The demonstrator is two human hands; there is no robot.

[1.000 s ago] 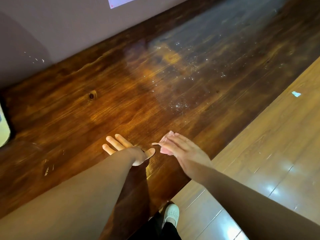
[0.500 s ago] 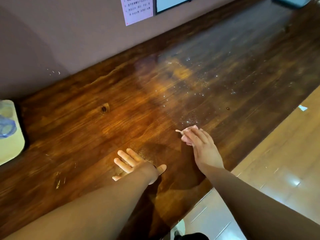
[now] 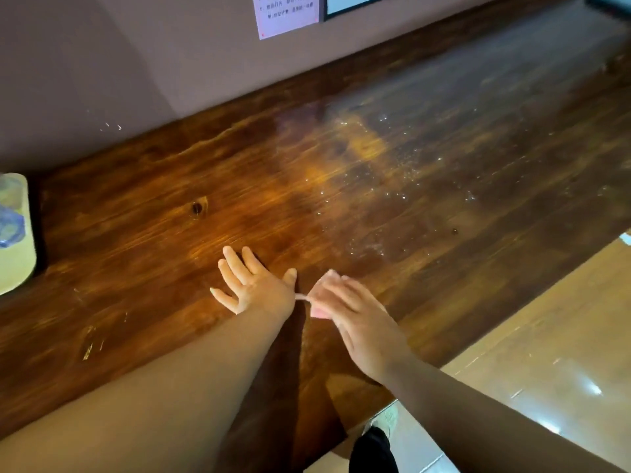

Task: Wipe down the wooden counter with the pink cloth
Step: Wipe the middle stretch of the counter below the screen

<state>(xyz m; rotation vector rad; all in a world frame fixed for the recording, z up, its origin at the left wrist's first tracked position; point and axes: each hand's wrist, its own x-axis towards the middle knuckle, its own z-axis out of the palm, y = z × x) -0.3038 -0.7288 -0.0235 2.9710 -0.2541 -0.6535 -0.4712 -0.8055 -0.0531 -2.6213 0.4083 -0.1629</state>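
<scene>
1. Right hand (image 3: 355, 319) is pressing down on the pink cloth (image 3: 319, 310), fingers laid fairly straight over it and blurred; whether any are tucked round the cloth, I cannot tell
2. Pink cloth is sitting on the wooden counter (image 3: 143, 227) near its front edge, mostly hidden under that hand, with a thin corner poking out toward the left hand (image 3: 254, 290)
3. Left hand is lying flat on the wood just beside it, fingers spread, holding nothing
4. Judging by its look, the cloth is small, soft and light, so it is likely going to bunch or slide out unless the palm is keeping it spread; pressing from above seems the best hold
5. White specks (image 3: 375, 186) are glinting further along the counter, apparently still waiting to be wiped
6. At the counter's left end a pale tray (image 3: 17, 261) is sitting, well apart from the hands
7. Papers (image 3: 290, 13) are hanging on the wall behind, and a shoe (image 3: 387, 418) is showing on the glossy floor (image 3: 546, 336) below
8. Nothing is standing between the cloth and the specks
</scene>
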